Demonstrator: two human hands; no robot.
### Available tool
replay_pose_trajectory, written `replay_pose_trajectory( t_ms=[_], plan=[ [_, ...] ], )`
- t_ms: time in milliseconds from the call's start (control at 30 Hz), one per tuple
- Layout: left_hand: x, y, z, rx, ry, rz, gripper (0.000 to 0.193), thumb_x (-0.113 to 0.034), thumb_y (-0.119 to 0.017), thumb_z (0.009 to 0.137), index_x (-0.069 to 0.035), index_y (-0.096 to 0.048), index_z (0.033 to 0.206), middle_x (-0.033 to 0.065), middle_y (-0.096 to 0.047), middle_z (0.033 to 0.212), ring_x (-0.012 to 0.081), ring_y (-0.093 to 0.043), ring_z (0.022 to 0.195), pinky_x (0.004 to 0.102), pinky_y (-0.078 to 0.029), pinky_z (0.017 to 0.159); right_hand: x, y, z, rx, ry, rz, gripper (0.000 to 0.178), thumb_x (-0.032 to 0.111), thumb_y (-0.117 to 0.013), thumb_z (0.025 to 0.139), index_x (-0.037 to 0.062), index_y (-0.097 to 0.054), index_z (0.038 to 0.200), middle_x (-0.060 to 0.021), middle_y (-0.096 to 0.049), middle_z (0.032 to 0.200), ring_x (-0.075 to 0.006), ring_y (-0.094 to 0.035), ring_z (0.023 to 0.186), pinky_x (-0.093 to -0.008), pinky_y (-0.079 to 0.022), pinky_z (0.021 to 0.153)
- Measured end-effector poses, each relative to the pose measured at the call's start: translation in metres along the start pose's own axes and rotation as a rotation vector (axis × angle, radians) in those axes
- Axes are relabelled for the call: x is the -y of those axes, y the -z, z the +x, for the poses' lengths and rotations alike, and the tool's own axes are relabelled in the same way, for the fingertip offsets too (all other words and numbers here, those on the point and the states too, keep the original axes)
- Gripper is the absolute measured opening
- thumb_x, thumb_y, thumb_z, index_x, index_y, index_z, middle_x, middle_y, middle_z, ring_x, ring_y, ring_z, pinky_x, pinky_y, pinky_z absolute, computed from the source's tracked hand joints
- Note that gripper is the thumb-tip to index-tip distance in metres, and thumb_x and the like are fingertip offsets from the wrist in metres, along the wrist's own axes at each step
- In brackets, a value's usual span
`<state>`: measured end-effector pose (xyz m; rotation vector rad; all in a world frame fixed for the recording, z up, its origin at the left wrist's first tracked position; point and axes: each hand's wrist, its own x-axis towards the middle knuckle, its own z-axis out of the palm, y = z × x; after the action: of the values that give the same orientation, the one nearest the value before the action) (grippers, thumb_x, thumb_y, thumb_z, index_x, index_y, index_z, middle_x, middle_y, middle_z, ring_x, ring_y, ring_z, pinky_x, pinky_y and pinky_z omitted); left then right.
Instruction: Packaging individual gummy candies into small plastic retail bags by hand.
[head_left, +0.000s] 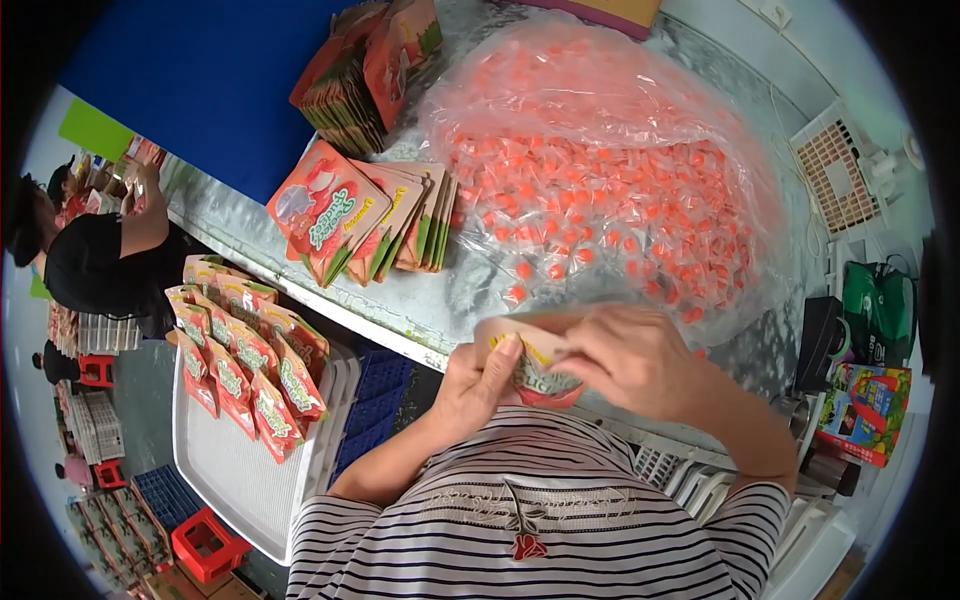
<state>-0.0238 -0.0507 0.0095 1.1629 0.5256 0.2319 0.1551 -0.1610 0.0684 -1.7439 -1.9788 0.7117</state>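
Observation:
Close to my body, my left hand [474, 385] grips a red and beige printed pouch [546, 378], its thumb lying across the front. My right hand [640, 365] is closed at the pouch's upper right edge, thumb and fingers pinching near the mouth; its fingertips partly cover the pouch, and what is inside it cannot be seen. Beyond my hands, a large clear plastic bag [560, 75] lies spread open on the table, full of small red-orange balls [620, 200] in clear wrappers. A fanned stack of flat pouches [335, 215] lies to its left.
More pouches [350, 95] stand bundled at the back, next to a blue surface [210, 90]. Lower left, a white tray [225, 470] carries several filled pouches [250, 350]. A red stool [208, 545] stands on the floor. Another person [105, 255] works at the far left.

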Motion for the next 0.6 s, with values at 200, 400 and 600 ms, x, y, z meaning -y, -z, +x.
replay_pose_trajectory(
  t_ms=[200,400,600],
  plan=[
    [0.021,0.006,0.021,-0.178,-0.184,-0.087,0.044,-0.034,-0.042,0.104,0.004,-0.065,0.103,0.0027,-0.065,0.08,0.0056,-0.054,0.062,0.0199,-0.043,0.053,-0.027,-0.044,0.003,-0.992,-0.066,-0.168,0.038,0.004,-0.075,0.077,-0.0026,-0.06,0.111,-0.0088,-0.067,0.093,-0.0181,-0.064,0.076,-0.0279,-0.05,0.073],
    [0.025,0.013,0.021,-0.172,-0.031,-0.154,0.042,-0.036,-0.047,0.102,0.001,-0.066,0.097,-0.0015,-0.058,0.072,0.0016,-0.042,0.056,0.0202,-0.033,0.047,-0.035,-0.078,-0.007,-0.865,-0.284,0.657,0.014,0.01,-0.066,0.09,-0.0023,-0.068,0.098,-0.0036,-0.069,0.082,-0.0061,-0.058,0.069,-0.0229,-0.047,0.063],
    [0.012,-0.001,0.021,-0.316,-0.082,-0.126,0.039,-0.034,-0.049,0.101,0.0,-0.066,0.094,-0.0014,-0.057,0.068,0.002,-0.043,0.054,0.0206,-0.033,0.046,-0.037,-0.074,-0.006,-0.847,-0.26,0.703,0.016,0.012,-0.063,0.093,-0.0017,-0.069,0.098,-0.0024,-0.069,0.081,-0.005,-0.057,0.068,-0.0215,-0.046,0.061]
  ],
)
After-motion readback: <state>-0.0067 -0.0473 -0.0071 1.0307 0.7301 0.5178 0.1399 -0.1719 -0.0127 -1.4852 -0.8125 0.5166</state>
